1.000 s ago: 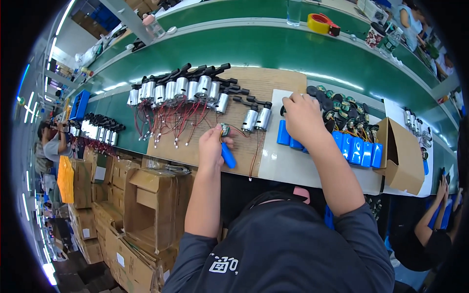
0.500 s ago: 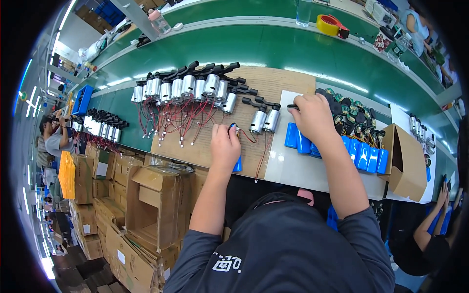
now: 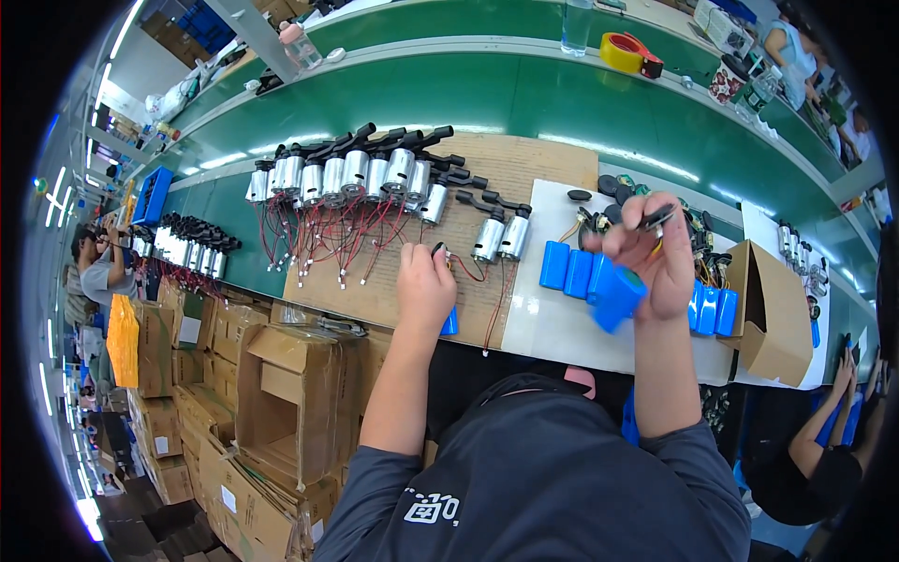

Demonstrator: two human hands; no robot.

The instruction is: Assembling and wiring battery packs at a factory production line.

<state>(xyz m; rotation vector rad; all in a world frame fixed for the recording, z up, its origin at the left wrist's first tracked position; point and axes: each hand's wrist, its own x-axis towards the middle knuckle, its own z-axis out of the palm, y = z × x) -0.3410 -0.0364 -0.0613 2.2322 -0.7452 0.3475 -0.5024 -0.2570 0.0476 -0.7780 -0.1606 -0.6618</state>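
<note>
My left hand [image 3: 426, 286] is closed around a blue battery pack [image 3: 450, 322], whose lower end shows below the fist; a small black part peeks out by the thumb. Red wires run beside this hand toward two silver motors [image 3: 488, 240] with black arms on the cardboard. My right hand [image 3: 663, 258] is raised over the white sheet, pinching a black round cap [image 3: 657, 217] between thumb and fingers. From it hangs another blue battery pack [image 3: 618, 298], blurred by motion. Below and around the right hand lie several blue packs [image 3: 554, 265] wired to black caps and green circuit boards.
Many silver motors [image 3: 354, 170] with red leads sit on the cardboard sheet [image 3: 375, 267] at left. An open carton [image 3: 777, 323] stands at right. Tape [image 3: 623, 51] and a cup [image 3: 729, 80] rest on the shelf. Cardboard boxes [image 3: 272, 403] are stacked below left. Other people work nearby.
My right hand has lifted a black cap with its battery pack up from the row and turned palm upward. My left hand stays nearly in place.
</note>
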